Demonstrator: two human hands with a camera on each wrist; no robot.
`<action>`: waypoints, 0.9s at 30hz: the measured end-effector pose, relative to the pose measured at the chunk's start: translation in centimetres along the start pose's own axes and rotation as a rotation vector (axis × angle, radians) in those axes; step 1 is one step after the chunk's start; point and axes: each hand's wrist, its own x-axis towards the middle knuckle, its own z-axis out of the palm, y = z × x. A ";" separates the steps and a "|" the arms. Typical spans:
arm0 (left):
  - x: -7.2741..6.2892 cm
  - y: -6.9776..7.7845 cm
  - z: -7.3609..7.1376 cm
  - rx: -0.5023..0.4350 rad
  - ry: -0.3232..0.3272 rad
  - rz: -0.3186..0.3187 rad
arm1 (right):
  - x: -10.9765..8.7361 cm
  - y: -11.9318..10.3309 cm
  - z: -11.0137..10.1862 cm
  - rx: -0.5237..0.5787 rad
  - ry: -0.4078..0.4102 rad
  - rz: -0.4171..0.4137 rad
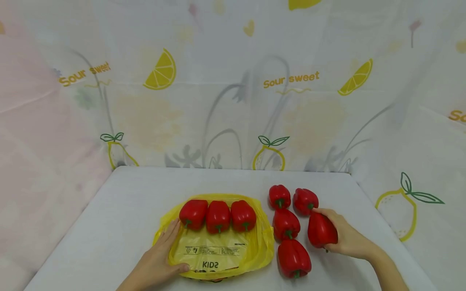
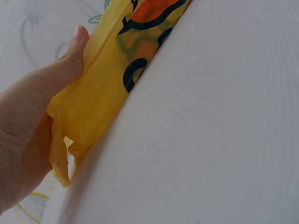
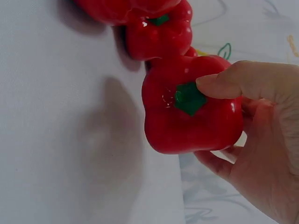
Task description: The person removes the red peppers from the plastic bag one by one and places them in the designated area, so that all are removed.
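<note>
Pale printed fabric hangs behind and beside a white table. Over the table's right side, a red bell pepper is gripped by the right hand, thumb beside the green stem, fingers round the body, probably because so broad and smooth a shape needs a wide grasp; it seems lifted. Four loose peppers are grouped to its left, within easy reach. Further left, a yellow plastic bag lies with its mouth spread wide, three bagged peppers in a row along its far side, stems towards the person. Well apart from the right, the left hand rests straight fingers along the bag's left rim, thumb at the near edge, perhaps to steady the opening. Inside the bag, "KIDS" lettering is legible; the finer print above it is too small to read. "Sour sweet" appears twice on the fabric.
</note>
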 end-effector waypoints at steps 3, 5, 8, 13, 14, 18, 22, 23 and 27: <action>0.0 -0.1 0.1 0.000 0.001 0.001 | 0.6 0.4 0.4 -0.002 -0.053 0.000; 0.0 -0.1 0.2 -0.001 0.003 0.004 | 0.9 0.5 0.5 -0.002 -0.077 -0.002; 0.0 -0.1 0.2 -0.003 -0.001 0.001 | 1.4 0.6 0.7 0.004 -0.102 0.016; 0.0 0.0 0.0 -0.001 -0.005 0.000 | 1.6 0.9 1.0 0.008 -0.109 0.013; 0.0 0.0 -0.1 0.000 -0.004 0.003 | 1.6 0.9 1.0 0.005 -0.101 0.005; 0.0 0.2 -0.2 0.002 -0.001 0.005 | 1.6 0.9 1.1 -0.008 -0.052 -0.035; 0.0 0.1 -0.1 0.000 -0.006 -0.005 | 1.7 1.0 1.3 -0.039 0.032 -0.079; 0.0 0.1 0.0 0.000 -0.006 -0.008 | 1.7 1.0 1.4 -0.049 0.050 -0.086; 0.0 0.0 0.1 -0.001 -0.004 -0.006 | 1.8 1.1 1.6 -0.080 0.097 -0.083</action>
